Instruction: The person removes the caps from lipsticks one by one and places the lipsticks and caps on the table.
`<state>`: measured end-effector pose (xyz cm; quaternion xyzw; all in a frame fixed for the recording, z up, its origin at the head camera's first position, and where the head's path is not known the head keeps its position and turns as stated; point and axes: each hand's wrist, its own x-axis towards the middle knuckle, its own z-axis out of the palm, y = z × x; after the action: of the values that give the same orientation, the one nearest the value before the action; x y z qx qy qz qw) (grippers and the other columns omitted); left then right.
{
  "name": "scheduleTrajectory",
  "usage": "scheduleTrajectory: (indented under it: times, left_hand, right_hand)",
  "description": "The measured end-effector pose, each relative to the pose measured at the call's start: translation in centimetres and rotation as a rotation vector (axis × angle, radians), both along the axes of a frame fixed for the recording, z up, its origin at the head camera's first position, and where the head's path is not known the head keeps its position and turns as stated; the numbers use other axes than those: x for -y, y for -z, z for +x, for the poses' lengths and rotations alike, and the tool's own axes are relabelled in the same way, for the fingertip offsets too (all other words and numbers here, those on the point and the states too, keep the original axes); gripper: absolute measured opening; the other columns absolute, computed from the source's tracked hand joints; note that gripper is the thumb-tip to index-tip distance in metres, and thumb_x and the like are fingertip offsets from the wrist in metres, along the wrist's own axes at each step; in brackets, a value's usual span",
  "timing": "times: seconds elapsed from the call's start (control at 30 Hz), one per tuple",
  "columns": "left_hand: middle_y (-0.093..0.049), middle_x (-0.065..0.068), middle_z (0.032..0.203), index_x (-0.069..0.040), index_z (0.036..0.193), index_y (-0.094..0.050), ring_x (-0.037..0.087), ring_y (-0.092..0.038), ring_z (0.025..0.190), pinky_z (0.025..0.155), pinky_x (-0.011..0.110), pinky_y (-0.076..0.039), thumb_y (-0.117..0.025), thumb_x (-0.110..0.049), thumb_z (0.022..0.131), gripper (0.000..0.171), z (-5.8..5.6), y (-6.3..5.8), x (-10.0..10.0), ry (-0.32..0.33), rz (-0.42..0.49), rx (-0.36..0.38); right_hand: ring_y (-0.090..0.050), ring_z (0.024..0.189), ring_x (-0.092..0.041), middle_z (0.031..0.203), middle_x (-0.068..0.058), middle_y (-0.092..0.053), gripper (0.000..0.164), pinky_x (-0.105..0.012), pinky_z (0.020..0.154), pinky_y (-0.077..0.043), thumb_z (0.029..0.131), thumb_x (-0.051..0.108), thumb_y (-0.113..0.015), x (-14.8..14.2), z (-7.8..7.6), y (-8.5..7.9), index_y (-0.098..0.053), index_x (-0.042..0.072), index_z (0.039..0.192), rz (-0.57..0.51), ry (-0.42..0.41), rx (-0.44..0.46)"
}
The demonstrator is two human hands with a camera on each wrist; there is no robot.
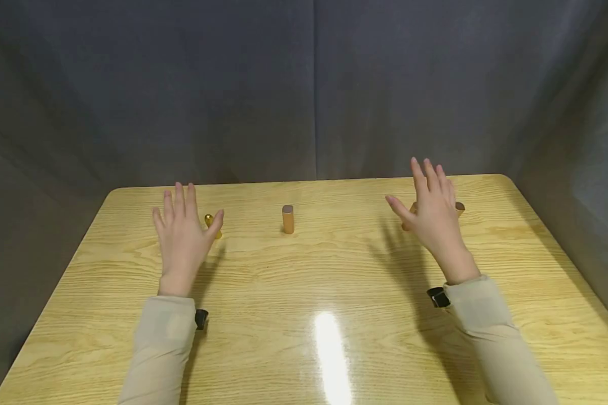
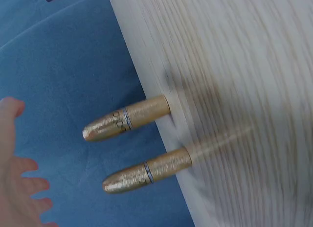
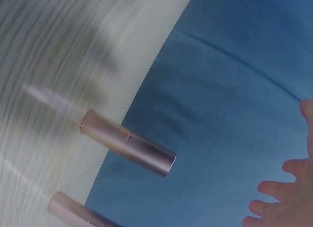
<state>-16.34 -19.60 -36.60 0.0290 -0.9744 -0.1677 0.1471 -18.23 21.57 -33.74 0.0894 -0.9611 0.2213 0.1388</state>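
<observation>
My left hand (image 1: 181, 239) hovers over the left part of the table with its fingers straight and spread. By its thumb stands a gold bullet-shaped lipstick tube (image 1: 209, 219). Two such gold tubes, one upper (image 2: 126, 117) and one lower (image 2: 147, 170), stand upright in the left wrist view; the head view hides one behind the hand. At the right, my right hand (image 1: 438, 219) is raised with fingers extended and thumb out, holding nothing. Behind it two copper-coloured cylindrical tubes, one nearer the thumb (image 1: 406, 226) and one farther right (image 1: 460, 207), are partly hidden.
A single copper-coloured tube (image 1: 288, 220) with a darker top stands upright between the hands, toward the table's far edge. The light wooden table (image 1: 284, 292) has a glare streak at its front. Dark grey cloth (image 1: 233, 95) hangs behind and on both sides.
</observation>
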Motion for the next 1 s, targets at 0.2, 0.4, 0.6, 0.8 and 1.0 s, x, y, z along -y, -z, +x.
scheduleTrajectory:
  times: [0.2,0.4,0.6,0.8,1.0]
  left_hand:
    - [-0.029,0.025,0.153,0.003,0.145,-0.033,0.042,-0.020,0.144,0.116,0.062,-0.013,-0.052,-0.036,0.097,0.065,0.0,0.2,-1.2,0.046,0.096,-0.095]
    - [-0.041,0.024,0.146,0.004,0.138,-0.043,0.039,-0.029,0.142,0.117,0.056,-0.021,-0.054,-0.028,0.097,0.053,-0.1,0.8,-3.0,0.104,0.160,-0.160]
    - [-0.043,0.022,0.145,0.003,0.135,-0.047,0.036,-0.033,0.140,0.117,0.052,-0.024,-0.057,-0.023,0.096,0.048,-0.1,1.3,-4.7,0.154,0.153,-0.133]
    - [-0.047,0.021,0.142,0.002,0.135,-0.048,0.037,-0.041,0.135,0.113,0.049,-0.035,-0.060,-0.019,0.094,0.047,-0.5,1.7,-6.0,0.194,0.275,-0.037]
    - [-0.056,0.018,0.133,-0.002,0.135,-0.049,0.036,-0.057,0.118,0.094,0.046,-0.051,-0.063,-0.015,0.092,0.047,-1.1,2.4,-6.9,0.199,0.331,0.050]
  right_hand:
    - [-0.023,0.140,-0.048,0.150,-0.028,-0.029,0.072,-0.062,0.115,-0.019,0.093,0.027,-0.062,1.3,-0.1,0.4,-0.025,0.002,0.150,-0.132,-0.050,-0.082]
    - [-0.031,0.137,-0.045,0.148,-0.026,-0.036,0.065,-0.060,0.111,-0.028,0.094,0.017,-0.060,2.6,-0.1,0.8,-0.029,0.002,0.148,-0.248,-0.089,-0.045]
    - [-0.037,0.135,-0.041,0.145,-0.025,-0.041,0.060,-0.060,0.109,-0.029,0.093,0.011,-0.059,3.7,0.0,1.3,-0.034,0.003,0.147,-0.362,-0.101,0.024]
    - [-0.038,0.136,-0.037,0.145,-0.022,-0.042,0.057,-0.051,0.112,-0.034,0.093,0.005,-0.058,4.6,-0.2,2.0,-0.035,0.003,0.146,-0.527,-0.133,0.129]
    - [-0.041,0.134,-0.037,0.141,-0.024,-0.044,0.056,-0.049,0.112,-0.035,0.092,-0.002,-0.055,5.3,-0.6,2.6,-0.036,0.001,0.144,-0.710,-0.150,0.219]
